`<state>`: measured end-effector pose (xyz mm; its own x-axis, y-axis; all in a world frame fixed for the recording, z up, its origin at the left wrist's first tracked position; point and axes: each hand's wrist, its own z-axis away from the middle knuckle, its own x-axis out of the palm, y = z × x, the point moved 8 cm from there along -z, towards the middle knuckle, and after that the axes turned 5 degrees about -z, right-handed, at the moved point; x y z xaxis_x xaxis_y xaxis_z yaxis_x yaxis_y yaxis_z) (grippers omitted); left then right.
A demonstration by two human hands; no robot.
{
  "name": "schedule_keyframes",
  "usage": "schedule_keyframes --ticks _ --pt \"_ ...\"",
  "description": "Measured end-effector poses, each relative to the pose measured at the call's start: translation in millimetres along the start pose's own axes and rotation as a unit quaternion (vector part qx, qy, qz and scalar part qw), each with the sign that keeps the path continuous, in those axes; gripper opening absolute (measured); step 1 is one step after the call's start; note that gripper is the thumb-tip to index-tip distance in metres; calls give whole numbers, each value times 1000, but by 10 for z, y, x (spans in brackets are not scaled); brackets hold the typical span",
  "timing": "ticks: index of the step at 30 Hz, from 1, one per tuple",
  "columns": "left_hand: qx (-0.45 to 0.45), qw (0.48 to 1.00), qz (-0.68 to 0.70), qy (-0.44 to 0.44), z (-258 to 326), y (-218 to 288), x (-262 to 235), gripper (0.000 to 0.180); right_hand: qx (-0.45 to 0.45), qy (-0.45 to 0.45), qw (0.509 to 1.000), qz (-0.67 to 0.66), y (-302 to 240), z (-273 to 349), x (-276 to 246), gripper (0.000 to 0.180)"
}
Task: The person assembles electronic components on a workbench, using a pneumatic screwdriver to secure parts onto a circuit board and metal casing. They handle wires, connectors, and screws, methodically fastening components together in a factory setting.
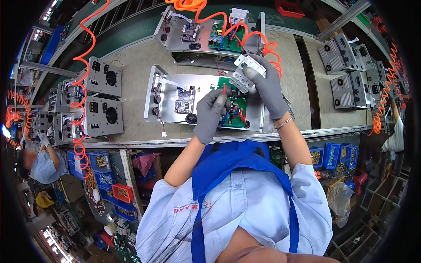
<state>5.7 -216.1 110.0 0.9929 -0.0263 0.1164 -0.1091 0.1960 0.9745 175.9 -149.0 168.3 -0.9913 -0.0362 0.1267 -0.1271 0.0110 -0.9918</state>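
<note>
In front of me an open metal chassis [168, 115] lies on the bench. It carries a small control board [184, 100] and a green circuit board [239, 119] with red and blue wires. My right hand [269, 90], in a grey glove, grips a white and grey circuit breaker [244, 79] tilted above the green board. The thumb presses on its face. My gloved left hand [211, 111] is closed in a pinch beside the board. A red wire [224, 88] sticks up at its fingertips; the fingers partly hide the board and wiring.
A second open chassis [177, 37] lies behind. Orange coiled hoses [274, 57] hang over the right side. Metal cases [104, 118] stand at left, more grey units [346, 91] at right. Parts bins [123, 193] sit below the bench. Another person [46, 162] works at far left.
</note>
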Motion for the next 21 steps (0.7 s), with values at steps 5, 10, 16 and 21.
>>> schedule_keyframes --ticks 5,10,16,21 --pt "96 992 -67 49 -13 156 -33 28 6 -14 1000 11 -66 24 88 57" --pt "192 914 -348 79 -119 342 -96 31 14 -23 999 25 -46 31 94 57" --pt "8 1000 3 -25 -28 179 82 31 30 -26 999 20 25 18 80 55" --pt "-31 997 -35 -60 73 102 119 29 33 -13 999 -2 14 26 50 53"
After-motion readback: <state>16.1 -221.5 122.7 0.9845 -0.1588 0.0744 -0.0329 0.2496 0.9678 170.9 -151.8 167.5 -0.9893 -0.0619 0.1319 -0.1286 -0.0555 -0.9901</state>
